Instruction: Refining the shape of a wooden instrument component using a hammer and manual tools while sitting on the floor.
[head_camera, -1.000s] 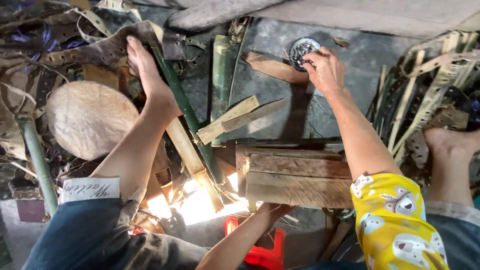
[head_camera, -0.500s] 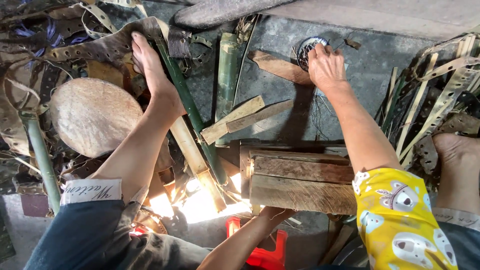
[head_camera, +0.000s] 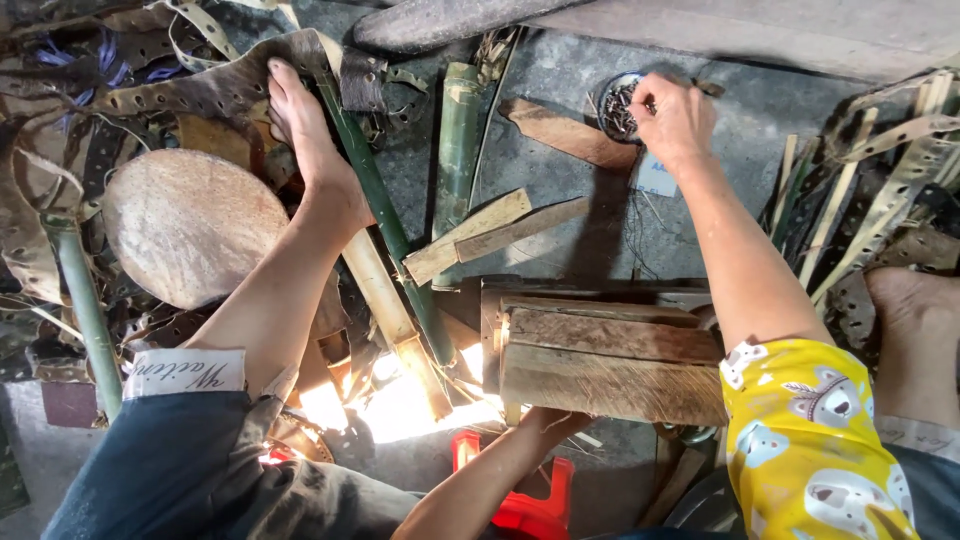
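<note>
The small round tin (head_camera: 618, 103) with dark nails inside stands on the grey floor (head_camera: 740, 130), near the top of the view. The right hand (head_camera: 678, 118) reaches into it, its fingers (head_camera: 648, 100) pinched together on the nails. The left hand (head_camera: 548, 425) is low, under the wooden block (head_camera: 610, 360); I cannot tell how its fingers are. A bare foot (head_camera: 310, 150) rests on a green bamboo pole (head_camera: 375, 205).

hands: 2 – left hand (head_camera: 545, 425), right hand (head_camera: 676, 115) | bare feet: 2 | round tin of nails (head_camera: 615, 105): 1 | wooden block (head_camera: 600, 350): 1 | round woven disc (head_camera: 190, 240): 1 | red stool (head_camera: 525, 500): 1
</note>
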